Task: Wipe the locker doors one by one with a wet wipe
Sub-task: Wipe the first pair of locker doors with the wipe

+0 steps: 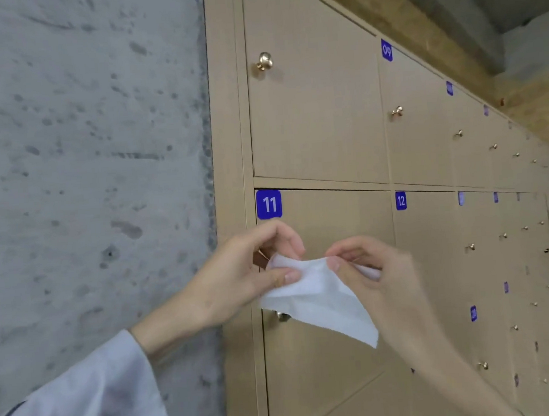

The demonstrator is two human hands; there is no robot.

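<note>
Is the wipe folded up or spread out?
Partly spread: the wet wipe hangs between left hand and right hand, still creased.

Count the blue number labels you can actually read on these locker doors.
3: label 11 above the hands, label 12 on the next door right, label 09 above that. Farther labels are too blurred.

We see soft, even, fairly bright light with only faint shadows. Our right hand (379, 278) is motion-blurred, and the far lockers (521, 223) bend and lose focus.
</note>
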